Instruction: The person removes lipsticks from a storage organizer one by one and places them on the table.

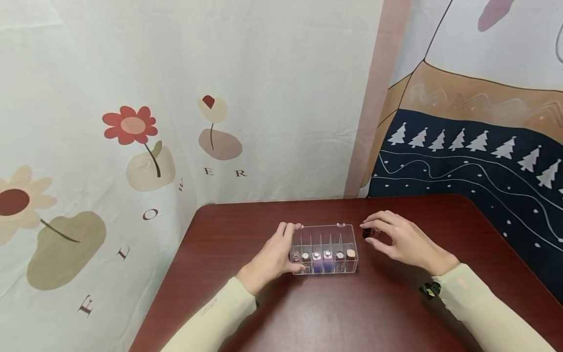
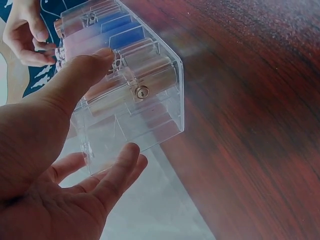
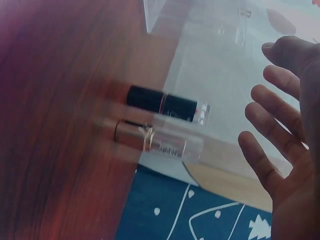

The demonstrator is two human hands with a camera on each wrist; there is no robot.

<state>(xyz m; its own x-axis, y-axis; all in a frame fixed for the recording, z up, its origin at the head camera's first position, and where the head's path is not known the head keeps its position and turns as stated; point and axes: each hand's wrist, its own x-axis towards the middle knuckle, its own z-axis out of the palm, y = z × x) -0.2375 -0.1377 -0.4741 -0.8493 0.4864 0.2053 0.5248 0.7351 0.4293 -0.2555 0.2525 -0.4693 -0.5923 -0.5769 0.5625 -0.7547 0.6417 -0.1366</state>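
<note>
My left hand grips the left end of a clear plastic lipstick organizer, thumb at the front and fingers toward the back. Several tubes stand in its front row, two of them purple-blue tubes. In the left wrist view the thumb lies over the tubes in the organizer. To the right, my right hand is beside a black lipstick tube and a gold lipstick tube with a clear upper part. Both stand upright on the table. Its spread fingers are apart from them in the right wrist view.
The dark red wooden table reaches back to a white cloth printed with flowers. At the right hangs a navy cloth with white trees. A black wristband is at the right sleeve.
</note>
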